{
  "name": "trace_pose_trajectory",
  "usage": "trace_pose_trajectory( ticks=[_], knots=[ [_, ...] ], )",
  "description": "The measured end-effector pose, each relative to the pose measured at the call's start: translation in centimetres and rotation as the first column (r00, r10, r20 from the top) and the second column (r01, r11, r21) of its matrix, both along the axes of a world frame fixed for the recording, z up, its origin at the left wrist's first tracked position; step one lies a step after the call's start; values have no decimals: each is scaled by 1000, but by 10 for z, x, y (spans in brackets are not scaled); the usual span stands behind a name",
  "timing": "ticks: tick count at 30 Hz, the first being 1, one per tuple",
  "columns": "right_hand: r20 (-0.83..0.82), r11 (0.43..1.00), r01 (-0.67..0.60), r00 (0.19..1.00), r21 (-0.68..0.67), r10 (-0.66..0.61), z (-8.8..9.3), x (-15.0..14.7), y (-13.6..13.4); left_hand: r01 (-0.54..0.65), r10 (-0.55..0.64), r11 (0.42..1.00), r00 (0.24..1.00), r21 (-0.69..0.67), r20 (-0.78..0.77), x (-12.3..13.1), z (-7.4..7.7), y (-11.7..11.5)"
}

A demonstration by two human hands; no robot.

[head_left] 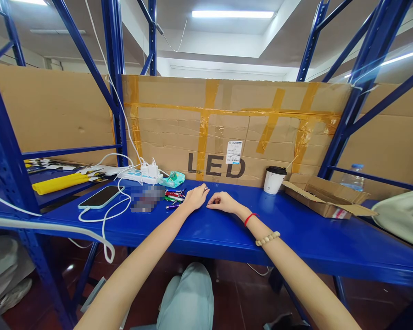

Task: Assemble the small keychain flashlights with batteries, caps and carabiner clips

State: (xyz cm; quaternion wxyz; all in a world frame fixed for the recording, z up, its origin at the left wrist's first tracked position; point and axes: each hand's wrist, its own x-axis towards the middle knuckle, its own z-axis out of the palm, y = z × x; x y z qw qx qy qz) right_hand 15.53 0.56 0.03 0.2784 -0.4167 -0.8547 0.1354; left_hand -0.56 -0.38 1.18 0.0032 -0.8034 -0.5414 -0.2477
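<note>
My left hand [195,198] is closed over the blue shelf top, with a tiny dark shiny thing just showing at its fingertips. What that thing is, I cannot make out. Close by on the right, my right hand [224,202] has its fingers curled into a pinch near the surface; anything between them is too small to name. A gap separates the two hands. Beside my left hand lies a small heap of shiny coloured sticks [175,198], red, green, purple and blue, partly hidden by that hand.
Left of the hands are a phone [101,197] with a white cable, a power strip [134,175] and a green packet [174,179]. To the right stand a lidded paper cup [273,181] and an open cardboard box [316,201]. A cardboard panel [179,133] closes off the back.
</note>
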Motion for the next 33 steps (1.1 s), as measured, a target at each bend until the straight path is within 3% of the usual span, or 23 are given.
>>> trace_pose_trajectory(
  ticks=[6,11,16,20,23,28,33],
  knots=[
    [-222,944,281,945,173,-240,7,7,0,0,0,1000,1000,-19,-3,1,2,-3],
    [-317,942,239,935,235,-158,8,2,-1,63,-65,997,997,-49,-30,4,4,-8],
    [-303,965,115,952,237,-39,8,-3,-5,58,-61,996,997,-67,-42,5,3,-9],
    [-283,971,84,959,222,-18,9,-6,-6,37,-39,997,998,-63,-41,5,3,-9],
    [-264,970,138,961,198,-83,9,-5,-4,18,-21,998,999,-57,-47,4,3,-8],
    [-163,934,322,941,157,-297,6,8,0,-26,24,999,998,-45,-53,4,1,-4],
    [3,922,361,931,139,-365,6,19,0,-45,42,998,997,-46,-64,4,0,-1]
  ],
)
